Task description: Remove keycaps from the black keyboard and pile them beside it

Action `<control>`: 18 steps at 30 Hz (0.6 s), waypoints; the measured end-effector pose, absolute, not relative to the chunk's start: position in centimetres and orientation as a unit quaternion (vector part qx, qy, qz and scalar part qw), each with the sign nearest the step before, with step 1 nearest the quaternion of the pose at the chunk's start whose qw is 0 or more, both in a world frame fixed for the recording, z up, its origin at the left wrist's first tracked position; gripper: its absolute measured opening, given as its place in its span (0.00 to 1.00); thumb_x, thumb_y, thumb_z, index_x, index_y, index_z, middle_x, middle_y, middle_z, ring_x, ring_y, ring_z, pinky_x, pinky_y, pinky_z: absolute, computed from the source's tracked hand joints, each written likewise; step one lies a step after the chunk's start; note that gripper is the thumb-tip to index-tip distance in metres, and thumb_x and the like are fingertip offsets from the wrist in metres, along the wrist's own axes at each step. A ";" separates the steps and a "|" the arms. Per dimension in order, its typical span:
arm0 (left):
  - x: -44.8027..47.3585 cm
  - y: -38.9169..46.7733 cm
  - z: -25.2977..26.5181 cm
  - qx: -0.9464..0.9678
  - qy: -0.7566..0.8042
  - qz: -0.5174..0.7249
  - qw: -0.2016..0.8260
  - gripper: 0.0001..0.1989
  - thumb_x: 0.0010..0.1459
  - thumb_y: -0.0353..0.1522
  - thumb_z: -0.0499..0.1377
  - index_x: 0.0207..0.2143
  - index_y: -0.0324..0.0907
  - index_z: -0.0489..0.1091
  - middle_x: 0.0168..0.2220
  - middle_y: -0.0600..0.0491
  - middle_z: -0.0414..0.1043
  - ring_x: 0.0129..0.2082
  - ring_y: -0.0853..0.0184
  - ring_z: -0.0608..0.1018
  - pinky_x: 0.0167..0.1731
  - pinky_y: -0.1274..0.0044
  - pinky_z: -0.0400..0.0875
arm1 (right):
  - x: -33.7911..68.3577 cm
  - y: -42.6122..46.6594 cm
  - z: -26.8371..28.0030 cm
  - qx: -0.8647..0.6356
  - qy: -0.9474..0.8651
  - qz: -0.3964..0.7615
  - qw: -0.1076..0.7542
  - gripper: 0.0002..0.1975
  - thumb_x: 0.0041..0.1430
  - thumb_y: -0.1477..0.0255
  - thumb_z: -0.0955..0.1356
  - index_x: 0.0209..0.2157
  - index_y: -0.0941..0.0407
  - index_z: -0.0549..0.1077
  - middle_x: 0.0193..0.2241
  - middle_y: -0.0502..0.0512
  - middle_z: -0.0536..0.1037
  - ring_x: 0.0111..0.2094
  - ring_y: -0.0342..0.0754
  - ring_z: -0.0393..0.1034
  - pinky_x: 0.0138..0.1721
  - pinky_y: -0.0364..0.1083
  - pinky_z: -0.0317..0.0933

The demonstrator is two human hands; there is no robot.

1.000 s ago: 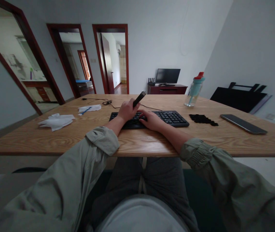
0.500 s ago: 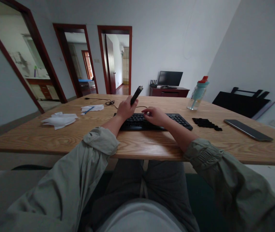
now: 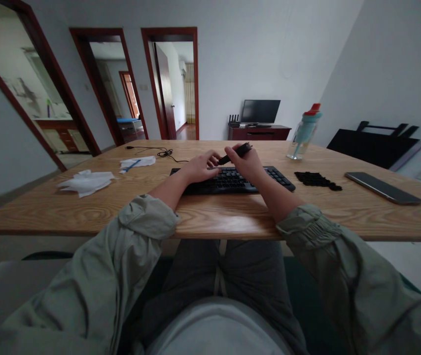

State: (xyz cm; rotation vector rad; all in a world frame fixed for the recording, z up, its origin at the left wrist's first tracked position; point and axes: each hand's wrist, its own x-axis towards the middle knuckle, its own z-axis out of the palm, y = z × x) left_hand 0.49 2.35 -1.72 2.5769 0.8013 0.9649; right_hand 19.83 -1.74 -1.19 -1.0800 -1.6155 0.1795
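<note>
A black keyboard (image 3: 228, 186) lies in front of me near the table's front edge. My right hand (image 3: 246, 163) is closed around a thick black stick-like tool (image 3: 240, 152), held slanted over the keys; its exact kind is unclear. The tool's lower end points left, close to the fingertips of my left hand (image 3: 201, 167). That left hand rests over the keyboard's left part, fingers bent and apart, thumb stretched along the keys. Whether its fingertips touch the tool or a key, I cannot tell. Right of the keyboard lies a cluster of small black pieces (image 3: 316, 179) resembling keycaps.
Crumpled white tissue (image 3: 87, 183) and a blue stick (image 3: 132, 166) on another tissue lie at left. A coiled black cable (image 3: 164, 153) runs behind the keyboard. At right stand a water bottle (image 3: 304, 134) and a dark phone (image 3: 383, 188) lying flat on the wooden table (image 3: 225, 217).
The black tool has passed from my left hand to my right and now tilts downward to the left. My left hand has lowered onto the keyboard. The view has shifted slightly.
</note>
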 end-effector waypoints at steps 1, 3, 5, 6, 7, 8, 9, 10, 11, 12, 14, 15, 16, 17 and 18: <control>0.2 2.5 -1.6 0.890 0.277 0.336 0.133 0.18 0.54 0.37 0.62 0.45 0.39 0.70 0.39 0.49 0.76 0.36 0.66 0.77 0.37 0.74 0.72 | 20.0 -1.7 -1.2 -0.461 -0.683 0.077 0.561 0.23 0.57 0.50 0.66 0.28 0.58 0.73 0.22 0.51 0.73 0.26 0.44 0.65 0.28 0.44 0.57; -0.4 2.5 -1.2 0.894 0.281 0.332 0.107 0.14 0.53 0.38 0.63 0.39 0.39 0.72 0.36 0.50 0.76 0.34 0.67 0.76 0.35 0.75 0.71 | 20.1 -1.7 -1.1 -0.461 -0.683 0.076 0.561 0.24 0.57 0.49 0.66 0.28 0.57 0.73 0.22 0.51 0.73 0.25 0.44 0.65 0.29 0.44 0.57; -0.7 2.4 -0.9 0.901 0.293 0.306 0.091 0.12 0.53 0.38 0.62 0.35 0.39 0.75 0.33 0.51 0.76 0.31 0.68 0.75 0.33 0.76 0.70 | 20.1 -1.8 -1.2 -0.461 -0.688 0.076 0.555 0.25 0.58 0.48 0.65 0.28 0.58 0.74 0.22 0.51 0.73 0.26 0.44 0.65 0.29 0.44 0.58; -0.8 2.2 -0.7 0.906 0.298 0.286 0.091 0.11 0.53 0.38 0.62 0.35 0.39 0.76 0.31 0.52 0.76 0.30 0.68 0.75 0.33 0.76 0.70 | 20.1 -1.8 -1.2 -0.463 -0.691 0.075 0.550 0.25 0.58 0.49 0.65 0.29 0.58 0.74 0.22 0.51 0.74 0.26 0.45 0.66 0.29 0.44 0.57; -0.8 2.1 -0.5 0.911 0.302 0.264 0.093 0.12 0.54 0.38 0.62 0.35 0.40 0.77 0.30 0.52 0.77 0.29 0.68 0.75 0.33 0.76 0.69 | 20.0 -1.8 -1.3 -0.468 -0.693 0.075 0.543 0.25 0.58 0.49 0.65 0.29 0.58 0.74 0.22 0.52 0.74 0.26 0.45 0.66 0.28 0.44 0.57; -0.8 1.9 -0.4 0.916 0.304 0.243 0.094 0.12 0.54 0.38 0.62 0.35 0.40 0.78 0.30 0.52 0.77 0.29 0.68 0.75 0.34 0.75 0.69 | 19.9 -1.8 -1.3 -0.473 -0.697 0.074 0.534 0.24 0.58 0.49 0.66 0.29 0.58 0.74 0.22 0.52 0.74 0.26 0.45 0.66 0.28 0.44 0.57; -0.8 1.8 -0.3 0.921 0.304 0.226 0.090 0.12 0.54 0.38 0.62 0.36 0.40 0.79 0.31 0.52 0.77 0.30 0.67 0.76 0.35 0.75 0.69 | 19.8 -1.8 -1.4 -0.478 -0.700 0.072 0.526 0.24 0.57 0.49 0.66 0.29 0.58 0.74 0.22 0.52 0.74 0.26 0.45 0.66 0.28 0.44 0.56; -0.8 1.7 -0.3 0.926 0.301 0.215 0.081 0.12 0.53 0.38 0.62 0.36 0.41 0.79 0.32 0.52 0.78 0.31 0.67 0.76 0.36 0.75 0.69 | 19.7 -1.8 -1.5 -0.482 -0.703 0.071 0.518 0.24 0.57 0.50 0.66 0.29 0.58 0.75 0.23 0.53 0.75 0.26 0.45 0.66 0.28 0.44 0.56; -0.8 1.7 -0.2 0.929 0.298 0.207 0.070 0.12 0.53 0.38 0.62 0.35 0.42 0.80 0.33 0.52 0.78 0.32 0.67 0.76 0.36 0.76 0.69 | 19.6 -1.8 -1.5 -0.483 -0.706 0.070 0.514 0.23 0.57 0.50 0.66 0.29 0.58 0.75 0.23 0.53 0.75 0.26 0.45 0.66 0.28 0.44 0.56; -0.8 1.7 -0.2 0.932 0.295 0.203 0.060 0.12 0.53 0.39 0.62 0.35 0.42 0.80 0.33 0.52 0.78 0.32 0.67 0.76 0.36 0.76 0.68 | 19.6 -1.8 -1.5 -0.482 -0.707 0.068 0.512 0.23 0.58 0.51 0.66 0.29 0.58 0.75 0.24 0.53 0.76 0.26 0.45 0.66 0.28 0.44 0.56; -0.7 1.7 -0.3 0.933 0.297 0.199 0.055 0.13 0.54 0.40 0.61 0.36 0.42 0.80 0.32 0.52 0.77 0.31 0.68 0.75 0.34 0.77 0.66 | 19.4 -1.9 -1.6 -0.479 -0.708 0.066 0.514 0.22 0.58 0.52 0.66 0.30 0.57 0.75 0.25 0.53 0.76 0.26 0.45 0.66 0.28 0.44 0.57; -0.7 1.8 -0.3 0.932 0.300 0.196 0.059 0.14 0.54 0.41 0.61 0.36 0.42 0.80 0.31 0.53 0.77 0.30 0.68 0.74 0.32 0.77 0.65 | 19.4 -2.0 -1.6 -0.478 -0.708 0.065 0.516 0.21 0.58 0.52 0.66 0.30 0.57 0.75 0.25 0.53 0.76 0.26 0.45 0.66 0.28 0.44 0.57; -0.7 1.8 -0.4 0.931 0.304 0.193 0.065 0.15 0.54 0.42 0.61 0.37 0.42 0.80 0.30 0.53 0.77 0.29 0.69 0.74 0.30 0.77 0.64 | 19.3 -2.0 -1.6 -0.479 -0.707 0.065 0.516 0.21 0.58 0.52 0.66 0.30 0.57 0.75 0.25 0.53 0.76 0.26 0.45 0.66 0.28 0.44 0.56; -0.6 1.9 -0.5 0.930 0.307 0.189 0.071 0.16 0.54 0.42 0.61 0.38 0.42 0.80 0.29 0.54 0.76 0.28 0.69 0.73 0.29 0.77 0.63 | 19.3 -2.1 -1.6 -0.479 -0.707 0.066 0.516 0.21 0.58 0.53 0.66 0.30 0.57 0.75 0.25 0.53 0.76 0.26 0.45 0.66 0.28 0.44 0.56; -0.6 1.9 -0.5 0.930 0.309 0.184 0.077 0.17 0.55 0.43 0.60 0.39 0.42 0.79 0.28 0.54 0.76 0.27 0.69 0.73 0.28 0.77 0.62 | 19.2 -2.1 -1.6 -0.480 -0.707 0.067 0.516 0.21 0.58 0.53 0.66 0.30 0.58 0.74 0.25 0.53 0.76 0.26 0.45 0.66 0.29 0.44 0.57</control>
